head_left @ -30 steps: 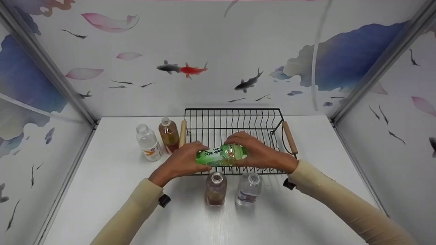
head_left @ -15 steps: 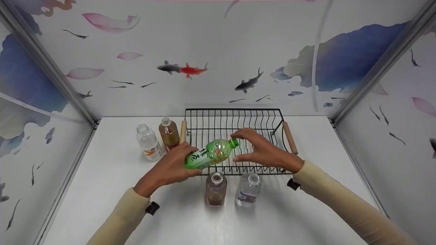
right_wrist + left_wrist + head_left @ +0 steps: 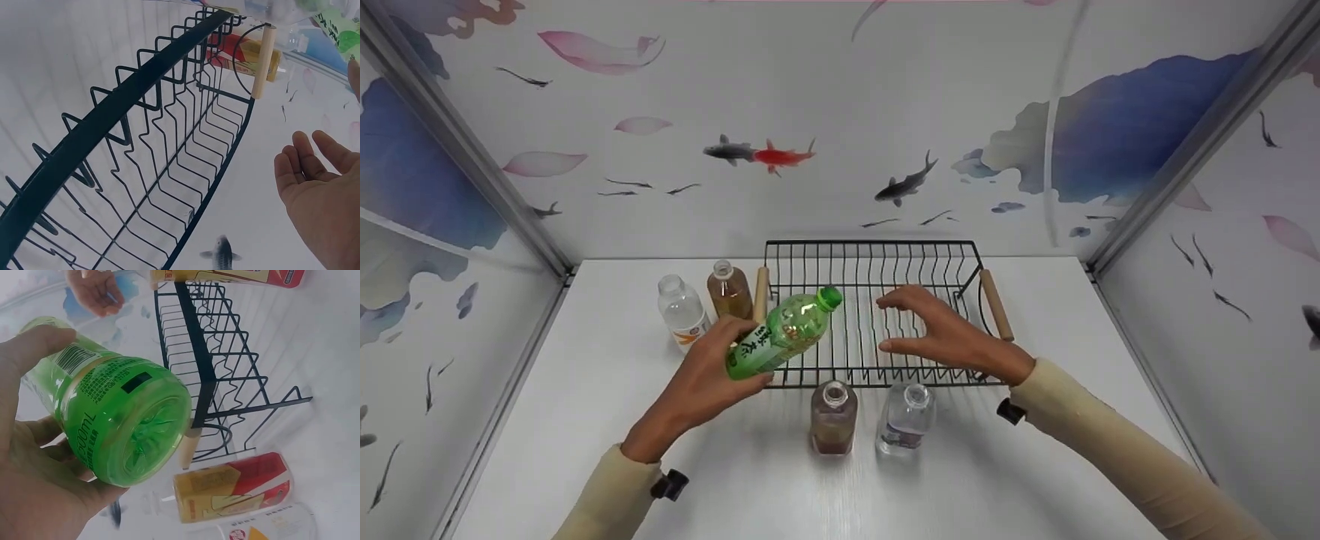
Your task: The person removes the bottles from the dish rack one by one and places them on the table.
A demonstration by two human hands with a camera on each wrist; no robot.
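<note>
White table [image 3: 585, 420]: L hand [image 3: 697, 386] grip clasps tilted green bottle [image 3: 780, 334]; R hand [image 3: 949, 337] grip released over wire rack [image 3: 877, 255].

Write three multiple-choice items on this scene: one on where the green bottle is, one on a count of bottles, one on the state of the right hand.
1. Where is the green bottle?
A. Lying inside the wire rack
B. Held in the left hand
C. Standing on the table by the clear bottle

2. How many bottles stand on the white table?
A. Two
B. Four
C. Six

3. What is the right hand doing?
A. Gripping the rack's wooden handle
B. Pinching a bottle cap
C. Open, holding nothing

Answers: 1 B, the left hand grips it tilted at the wire rack's front left corner; 2 B, two left of the rack, two in front; 3 C, its fingers are spread above the rack.
</note>
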